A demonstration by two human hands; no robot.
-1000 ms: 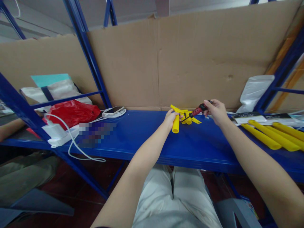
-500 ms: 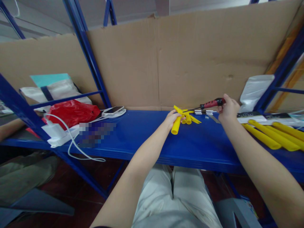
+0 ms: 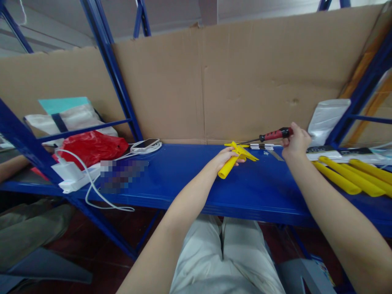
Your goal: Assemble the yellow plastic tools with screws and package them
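My left hand (image 3: 226, 158) is wrapped round a yellow plastic part (image 3: 228, 167) with a hollow tube end that points toward me. Flat yellow pieces (image 3: 249, 154) spread out beyond my fingers; whether they all belong to the same part I cannot tell. In my right hand (image 3: 295, 142) is a screwdriver (image 3: 275, 134) with a red and black handle, gripped at the handle's end. Its shaft points left, and the tip meets the yellow part near my left fingers. Exactly where the tip touches is too small to make out.
Several yellow tubes (image 3: 352, 179) lie on the blue table (image 3: 183, 183) at the right. Black-and-white small items (image 3: 261, 146) lie behind the screwdriver. At the left are a red bag (image 3: 93, 147), a phone (image 3: 147, 143) on coiled cable and a power strip (image 3: 73, 183). A person's arm (image 3: 14, 165) shows far left.
My left hand has turned the yellow part, so its tube end now points more down and left. The screwdriver stays against it, with my right hand almost in the same place.
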